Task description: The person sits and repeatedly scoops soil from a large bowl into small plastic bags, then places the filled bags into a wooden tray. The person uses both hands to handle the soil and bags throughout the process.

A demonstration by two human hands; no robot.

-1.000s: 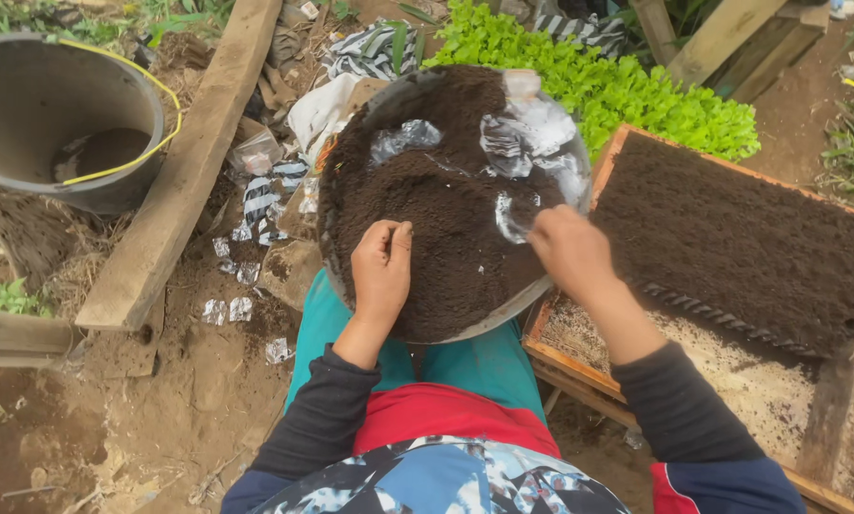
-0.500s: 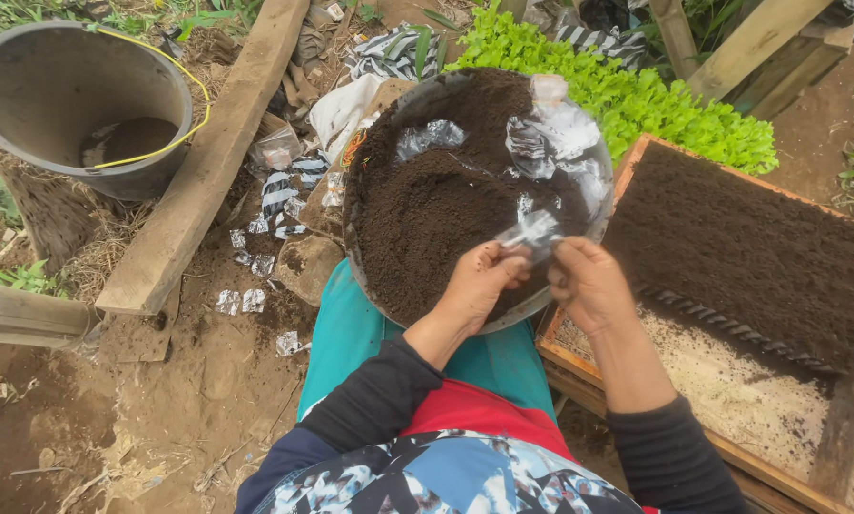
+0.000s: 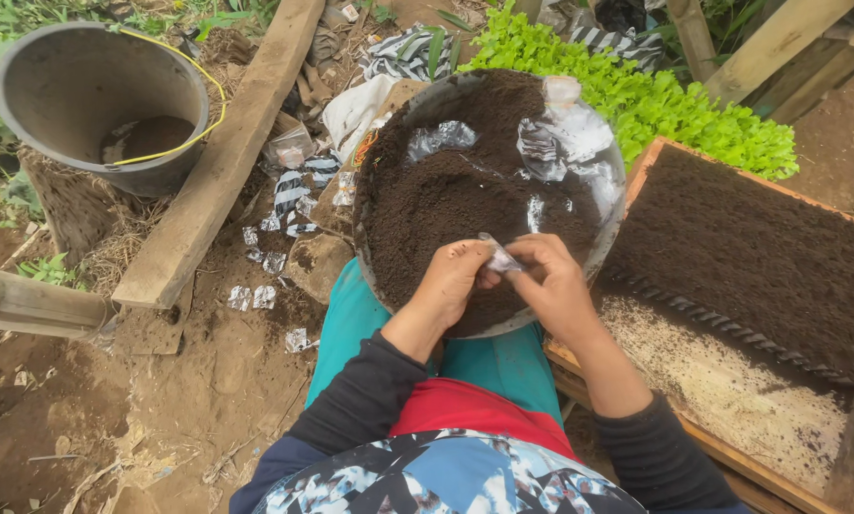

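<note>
Two hands meet over the near edge of a round basin (image 3: 374, 171) of dark soil resting on the lap. Far left: grey bucket (image 3: 56, 105), wooden plank (image 3: 217, 162), foil scraps (image 3: 251, 297) on the ground. Left hand (image 3: 451, 281) and right hand (image 3: 550, 281) both pinch a small clear plastic bag (image 3: 498, 257) shut between fingertips, held just above the soil. Best to spread its mouth with the thumbs, keeping it over the basin so spills fall back. Right: wooden tray (image 3: 636, 171) of soil, green seedlings (image 3: 655, 105) behind
</note>
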